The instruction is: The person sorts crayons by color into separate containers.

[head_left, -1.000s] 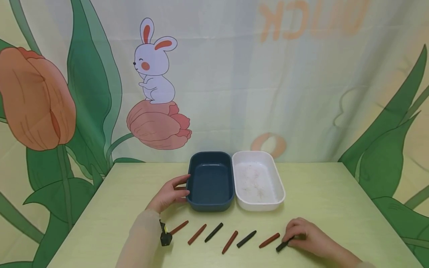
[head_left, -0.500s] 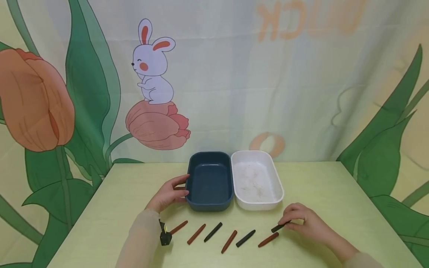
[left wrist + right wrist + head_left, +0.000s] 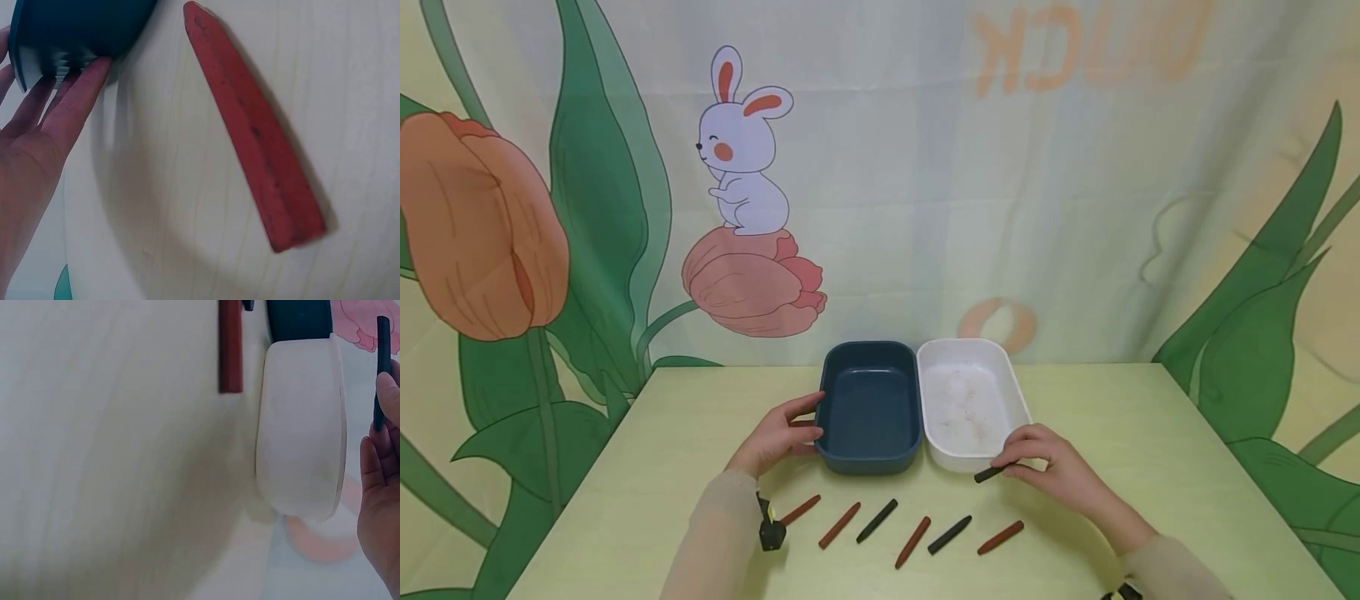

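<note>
My right hand (image 3: 1052,468) pinches a black crayon (image 3: 987,474) between thumb and fingers, close by the front right corner of the white tray (image 3: 979,463). In the right wrist view the held crayon (image 3: 383,347) shows beyond the white tray's side (image 3: 303,425). On the left, my left hand (image 3: 773,437) touches the outer side of the dark blue tray (image 3: 868,467), fingers extended against its wall. A red crayon (image 3: 802,509) lies near the left wrist, and it appears large in the left wrist view, six-sided with a tapered tip.
Several crayons lie spaced in a row before the trays: red ones (image 3: 840,525) and two black ones (image 3: 877,521). The trays stand side by side at the table's back, before a printed curtain (image 3: 880,208). A black wrist device (image 3: 771,529) hangs at the left sleeve.
The right hand has lifted the black crayon from the right end of the row and carried it up and left to the white tray's front. The left hand stays at the blue tray.
</note>
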### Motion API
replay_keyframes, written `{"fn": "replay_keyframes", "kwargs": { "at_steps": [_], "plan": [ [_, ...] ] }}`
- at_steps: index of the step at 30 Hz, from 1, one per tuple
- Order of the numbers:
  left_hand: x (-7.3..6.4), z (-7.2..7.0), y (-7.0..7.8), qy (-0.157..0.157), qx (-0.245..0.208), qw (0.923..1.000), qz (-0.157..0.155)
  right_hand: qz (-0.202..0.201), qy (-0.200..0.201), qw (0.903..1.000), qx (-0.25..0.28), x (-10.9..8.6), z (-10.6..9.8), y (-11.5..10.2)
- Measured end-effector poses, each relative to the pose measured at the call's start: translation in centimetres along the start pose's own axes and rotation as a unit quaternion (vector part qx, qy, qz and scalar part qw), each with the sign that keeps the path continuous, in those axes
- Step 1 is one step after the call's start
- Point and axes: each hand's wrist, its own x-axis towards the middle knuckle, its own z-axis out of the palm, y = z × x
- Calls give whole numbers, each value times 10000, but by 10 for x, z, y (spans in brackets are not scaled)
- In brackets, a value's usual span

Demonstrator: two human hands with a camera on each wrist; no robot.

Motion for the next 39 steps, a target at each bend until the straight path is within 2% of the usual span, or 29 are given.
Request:
{"fn": "replay_keyframes", "kwargs": {
  "at_steps": [5,12,21,29,34,39],
  "plan": [
    [0,0,0,-51,13,10000,-13,96,94,9998,131,16,11,-1],
    [-1,0,1,-139,-104,9998,36,-101,256,9995,121,36,28,-1],
    [0,-1,0,-75,-90,9999,4,-139,172,9995,233,57,47,-3],
    [0,0,0,-80,-84,9999,-40,249,57,9990,356,67,71,32],
    [0,-1,0,-30,-121,9999,-52,680,-40,9965,482,79,78,29],
    [1,-2,-1,-67,-81,9999,-23,856,-90,9950,506,91,82,30]
  ]
}}
